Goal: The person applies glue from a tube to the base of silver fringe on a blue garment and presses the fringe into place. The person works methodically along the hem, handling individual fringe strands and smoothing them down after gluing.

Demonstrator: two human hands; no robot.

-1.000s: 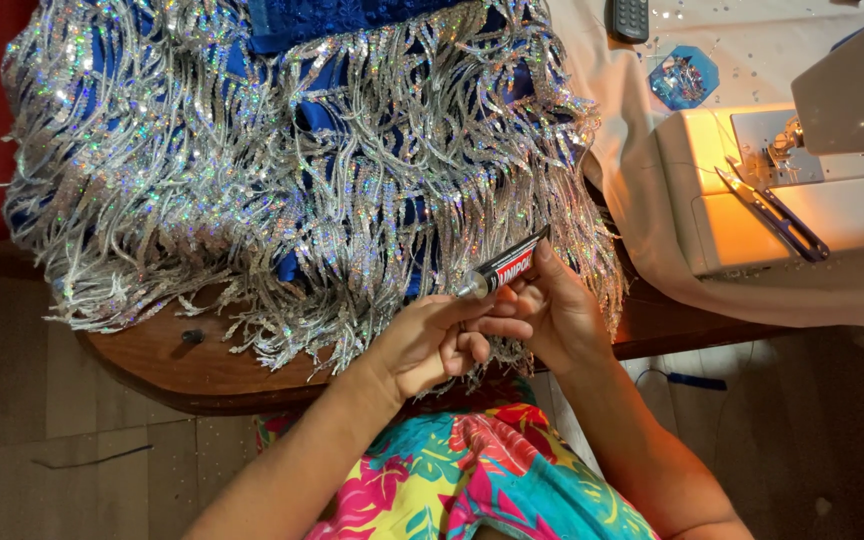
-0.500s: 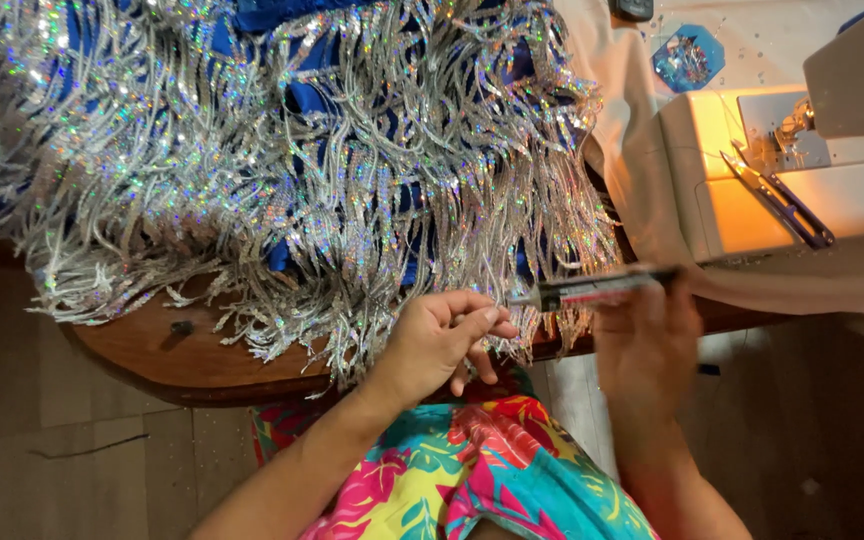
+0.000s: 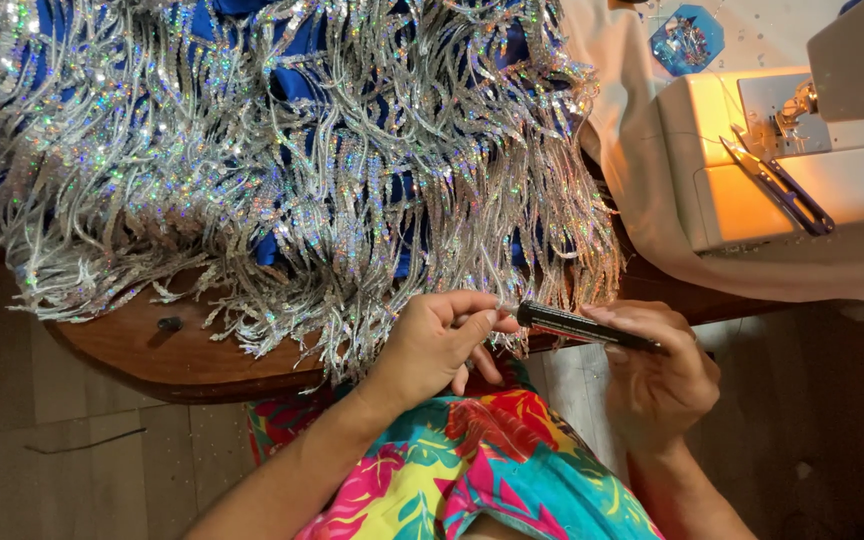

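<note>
Wooden table under a sequin-fringed blue garment.
Right hand grips a dark pen-like tool; left hand pinches, perhaps, fringe beside it.

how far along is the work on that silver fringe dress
Done: the blue garment with silver sequin fringe already looks thickly covered where it lies on the round wooden table.
In hand: the left hand pinches strands at the bottom edge, while the right hand holds a slim black tool pointed at them.
Left: unclear; the white sewing machine sits unused, with dark snips on it.
</note>
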